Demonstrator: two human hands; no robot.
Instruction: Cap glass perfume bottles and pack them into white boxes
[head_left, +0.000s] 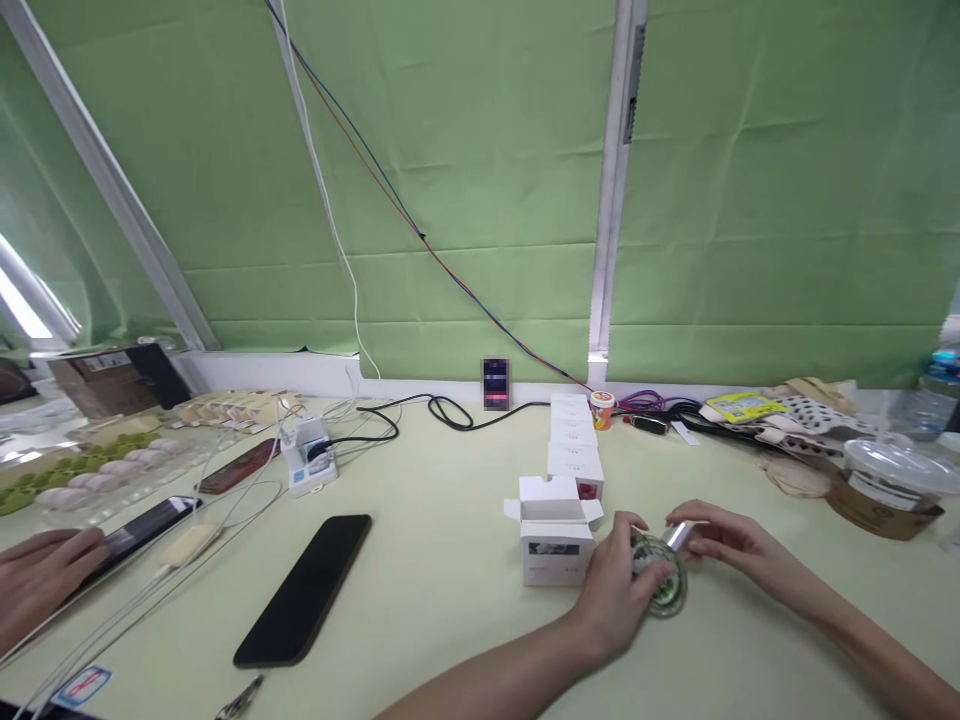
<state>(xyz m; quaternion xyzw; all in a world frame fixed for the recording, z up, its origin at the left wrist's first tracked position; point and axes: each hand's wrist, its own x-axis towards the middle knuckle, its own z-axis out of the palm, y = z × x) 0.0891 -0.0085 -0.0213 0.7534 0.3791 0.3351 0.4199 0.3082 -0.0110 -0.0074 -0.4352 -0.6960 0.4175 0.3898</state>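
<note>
A round green-and-clear item [670, 594], partly blurred, is clasped by the curled left hand [616, 592], just right of an open white box [553, 562] on the table [435, 570]. A small silvery piece [678, 537] at the item's upper edge is pinched by the right hand [729, 542]. More white boxes [573, 450] are lined up behind.

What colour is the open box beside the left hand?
The open box is mostly white; head view.
</note>
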